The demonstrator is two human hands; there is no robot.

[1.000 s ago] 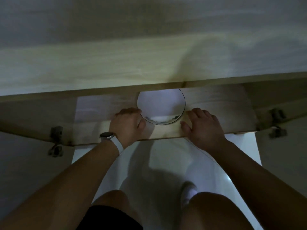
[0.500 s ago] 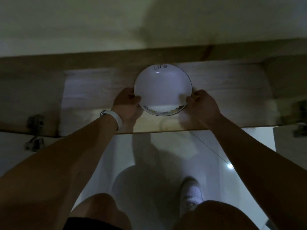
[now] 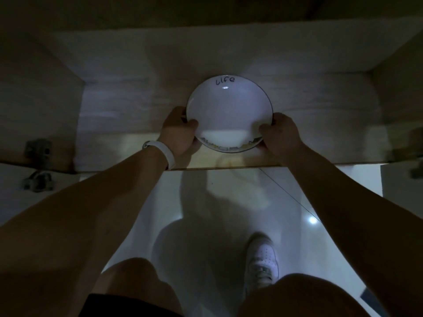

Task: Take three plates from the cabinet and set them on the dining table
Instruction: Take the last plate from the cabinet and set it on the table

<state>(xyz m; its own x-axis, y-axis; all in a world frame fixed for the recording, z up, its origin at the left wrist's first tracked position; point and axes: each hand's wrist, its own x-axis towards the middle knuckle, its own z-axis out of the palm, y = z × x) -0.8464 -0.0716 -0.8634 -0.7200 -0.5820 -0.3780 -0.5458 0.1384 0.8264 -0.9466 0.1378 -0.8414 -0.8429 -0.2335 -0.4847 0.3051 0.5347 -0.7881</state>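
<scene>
**Head view, dim light.** A white plate [image 3: 229, 110] with a thin dark rim sits low over the front part of the shelf [image 3: 119, 110] inside the open cabinet [image 3: 34, 99]. Whether it rests on the board or is just clear of it cannot be told, nor whether other plates lie beneath it.

**Hands.** The left hand [image 3: 180, 133], with a white wristband [image 3: 166, 152] at the wrist, pinches the left rim, thumb on the upper face and fingers curled under. The right hand [image 3: 280, 133] grips the right rim in the same way.

**Handling.** The sheen suggests glazed ceramic, so the plate is judged rigid, moderately heavy and smooth enough to slip. It would likely chip or break if knocked on the shelf edge or dropped on the tiled floor [image 3: 229, 202]. The sound hold is the one shown: opposite points of the rim, thumbs above, fingers below, plate kept level.

**Markings.** The word "Life" appears in dark handwritten script near the far rim. A painted band of small shapes runs along the near rim, too small to read.

**Surroundings.** A metal hinge [image 3: 37, 152] shows at the left cabinet wall, and a white shoe [image 3: 262, 259] stands on the floor below.
</scene>
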